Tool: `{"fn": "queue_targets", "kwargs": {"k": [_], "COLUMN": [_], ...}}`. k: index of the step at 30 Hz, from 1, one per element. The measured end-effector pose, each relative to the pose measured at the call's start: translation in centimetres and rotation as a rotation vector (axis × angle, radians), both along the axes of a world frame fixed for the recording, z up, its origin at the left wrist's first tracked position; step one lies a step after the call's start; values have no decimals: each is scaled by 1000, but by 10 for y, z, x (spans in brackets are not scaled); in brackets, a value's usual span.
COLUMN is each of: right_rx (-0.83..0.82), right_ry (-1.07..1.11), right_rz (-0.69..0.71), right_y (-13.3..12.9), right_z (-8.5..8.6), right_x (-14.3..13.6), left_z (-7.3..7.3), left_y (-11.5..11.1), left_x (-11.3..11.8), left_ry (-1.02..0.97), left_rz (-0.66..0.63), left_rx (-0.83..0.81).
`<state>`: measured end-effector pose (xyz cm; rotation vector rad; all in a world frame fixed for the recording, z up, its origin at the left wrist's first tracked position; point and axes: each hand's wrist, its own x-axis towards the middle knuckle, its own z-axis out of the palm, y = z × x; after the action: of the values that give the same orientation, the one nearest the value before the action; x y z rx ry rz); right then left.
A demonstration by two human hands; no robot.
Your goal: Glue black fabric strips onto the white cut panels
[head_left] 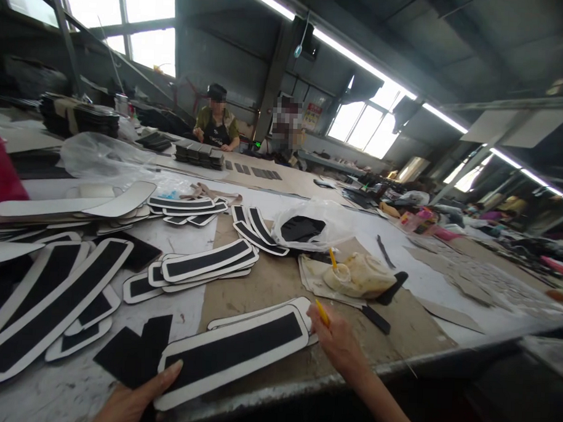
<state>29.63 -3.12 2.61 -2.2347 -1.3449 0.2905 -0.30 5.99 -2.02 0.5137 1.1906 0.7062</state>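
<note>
My left hand [141, 394] grips the near left end of a long white panel with a black strip on it [239, 351], thumb on top and fingers hidden below. At the panel's far right end, my right hand [339, 342] is closed around a slim yellow tool [323, 312]; its working tip is hidden. Under and behind that panel lies another white panel [254, 313]. Loose black strips [140, 347] lie beside my left hand. Beyond my right hand stands a glue-stained pale plastic container [365, 275] with a yellow stick [332, 259] in it.
Stacked black-and-white panels [56, 301] cover the table's left side, with more [206, 264] in the middle. A plastic bag [308, 227] holds black pieces. A dark-handled tool [377, 319] lies near the table edge [312, 384]. A co-worker [217, 122] sits across the table.
</note>
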Motion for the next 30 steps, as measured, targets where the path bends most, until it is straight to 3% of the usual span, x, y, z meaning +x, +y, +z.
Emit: {"fn": "queue_targets", "kwargs": {"k": [3, 7, 11, 15, 16, 18, 20, 21, 22, 25, 30], "right_rx": [-29, -96, -49, 19, 25, 40, 46, 37, 17, -49, -67], "right_ry": [467, 794, 810, 772, 751, 696, 663, 669, 693, 808, 886], "right_rz": [69, -35, -96, -171, -185, -204, -208, -206, -199, -180, -219], "right_y": [4, 7, 10, 16, 18, 19, 19, 18, 17, 12, 10], "right_z": [5, 6, 10, 8, 5, -3, -12, -17, -22, -35, -49], "right_x": [-12, -29, -34, -34, -36, -45, -58, -65, -71, -80, -76], "left_z": [15, 33, 28, 19, 20, 24, 27, 27, 25, 13, -3], "left_y": [-4, -11, -5, -2, -4, -12, -20, -22, -22, -12, 2], "left_x": [2, 5, -3, -13, -11, 3, 26, 39, 51, 68, 35], "left_ry": [52, 38, -6, 162, 185, 111, -107, -230, -312, -345, -222], "left_rz": [-17, 11, 120, 339, 311, 114, -86, -125, -123, 41, 187], "left_rx": [24, 38, 116, 259, 289, 325, 312, 284, 219, 14, 78]}}
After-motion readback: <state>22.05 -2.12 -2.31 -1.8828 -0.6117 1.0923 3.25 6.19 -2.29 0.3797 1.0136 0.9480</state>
